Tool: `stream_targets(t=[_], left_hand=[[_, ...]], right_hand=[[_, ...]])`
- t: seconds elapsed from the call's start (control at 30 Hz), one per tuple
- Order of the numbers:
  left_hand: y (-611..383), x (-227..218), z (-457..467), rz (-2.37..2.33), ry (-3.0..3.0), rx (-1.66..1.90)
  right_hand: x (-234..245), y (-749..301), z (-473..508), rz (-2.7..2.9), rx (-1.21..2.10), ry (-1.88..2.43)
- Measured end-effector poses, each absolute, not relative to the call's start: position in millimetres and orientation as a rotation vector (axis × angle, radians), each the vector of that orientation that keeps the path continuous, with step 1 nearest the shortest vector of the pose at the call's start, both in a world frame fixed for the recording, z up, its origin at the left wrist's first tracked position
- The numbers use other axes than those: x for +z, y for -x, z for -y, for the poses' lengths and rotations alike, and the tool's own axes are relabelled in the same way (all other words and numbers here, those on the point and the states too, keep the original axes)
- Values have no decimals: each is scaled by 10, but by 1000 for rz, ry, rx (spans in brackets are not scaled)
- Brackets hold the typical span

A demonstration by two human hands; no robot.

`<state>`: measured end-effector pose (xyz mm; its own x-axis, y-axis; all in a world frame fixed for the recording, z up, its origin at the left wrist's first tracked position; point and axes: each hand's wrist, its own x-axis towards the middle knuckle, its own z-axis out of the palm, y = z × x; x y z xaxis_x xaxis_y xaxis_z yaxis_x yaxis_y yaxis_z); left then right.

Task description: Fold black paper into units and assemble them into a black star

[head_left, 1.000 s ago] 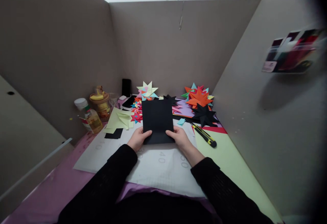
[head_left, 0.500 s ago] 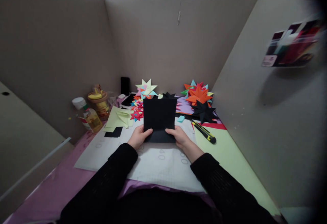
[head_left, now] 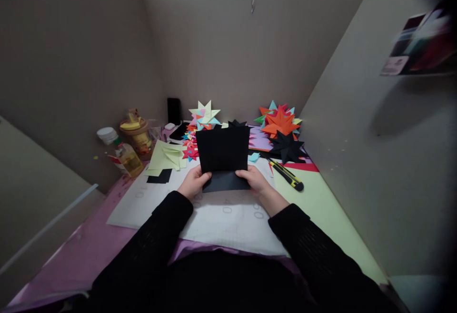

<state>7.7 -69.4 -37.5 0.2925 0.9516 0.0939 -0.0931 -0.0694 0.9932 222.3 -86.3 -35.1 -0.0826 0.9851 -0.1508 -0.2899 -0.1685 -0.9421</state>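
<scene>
A sheet of black paper [head_left: 224, 149] is held between my two hands, bent across its lower part so the upper panel stands up and the lower strip tilts toward me. My left hand [head_left: 193, 181] grips its left edge at the bend, thumb on the front. On the right edge, my right hand [head_left: 254, 180] pinches it the same way, its thumb pointing inward. The fingers behind the sheet are hidden. Below lies a white sheet with printed numbers [head_left: 214, 227], and a small black paper piece [head_left: 159, 176] rests left of my left hand.
A yellow and black utility knife [head_left: 287, 175] lies right of my hands on pale green paper [head_left: 332, 208]. Folded paper stars [head_left: 281, 122] are piled at the back. A bottle [head_left: 129, 158], a lidded cup [head_left: 138, 134] and pale green folded paper [head_left: 166, 157] are at the left.
The black paper's upper panel now leans more toward me and looks wider, with a sharper bend above the lower strip. Both hands keep their grip. My view has tipped slightly downward.
</scene>
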Motion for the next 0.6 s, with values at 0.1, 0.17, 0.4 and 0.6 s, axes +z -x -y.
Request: stream_targets(t=[0.1, 0.17, 0.4, 0.6], left_hand=[[-78, -352, 707, -870, -1322, 1114], [-79, -331, 725, -860, -1299, 1124], [-90, -289, 789, -825, -1160, 1118], [-73, -300, 808, -719, -1039, 1159]], right_hand=[[-325, -2211, 875, 932, 1491, 1034], [-287, -2212, 891, 931, 1498, 998], [-167, -2260, 994, 934, 1589, 905], [-265, -2180, 1020, 842, 1625, 699]])
